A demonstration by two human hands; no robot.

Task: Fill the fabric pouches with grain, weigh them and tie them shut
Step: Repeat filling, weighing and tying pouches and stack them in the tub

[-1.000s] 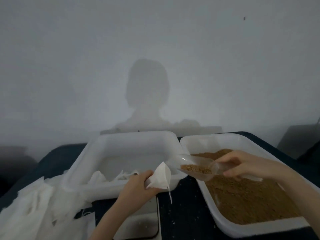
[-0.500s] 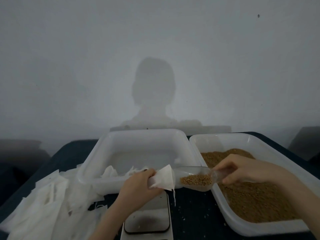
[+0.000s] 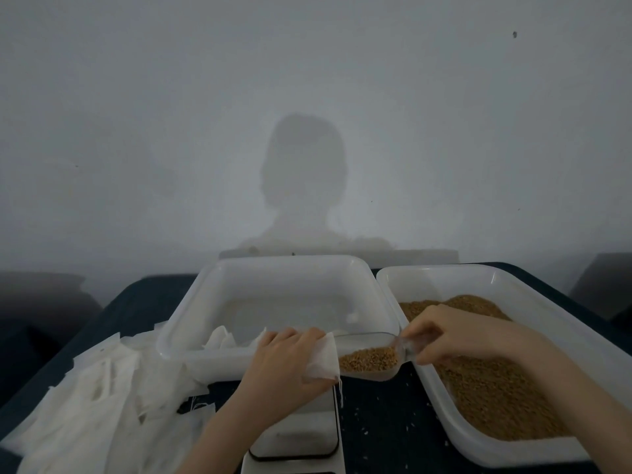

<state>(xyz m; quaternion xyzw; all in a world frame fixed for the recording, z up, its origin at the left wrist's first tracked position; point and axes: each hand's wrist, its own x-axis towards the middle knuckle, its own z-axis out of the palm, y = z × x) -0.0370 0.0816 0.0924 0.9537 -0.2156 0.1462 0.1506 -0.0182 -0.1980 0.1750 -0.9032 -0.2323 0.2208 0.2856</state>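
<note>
My left hand (image 3: 284,362) grips a small white fabric pouch (image 3: 323,359) with its mouth turned to the right and a thread hanging below it. My right hand (image 3: 444,333) holds the handle of a clear plastic scoop (image 3: 367,357) loaded with brown grain. The scoop's front end meets the pouch mouth, above the dark table between the two tubs. A white tub (image 3: 506,285) on the right holds a bed of brown grain (image 3: 496,398). A white scale (image 3: 297,439) with a dark-rimmed platform lies below my left forearm.
A second white tub (image 3: 212,292) stands at centre left with a few white pouches (image 3: 227,338) at its near wall. A heap of flat white pouches (image 3: 89,398) covers the table's left side. Loose grains dot the dark tabletop (image 3: 386,425). A plain wall rises behind.
The scoop has moved left from the grain tub until its front end reached the pouch mouth. My left hand has kept its hold on the pouch. The view has tilted slightly downward.
</note>
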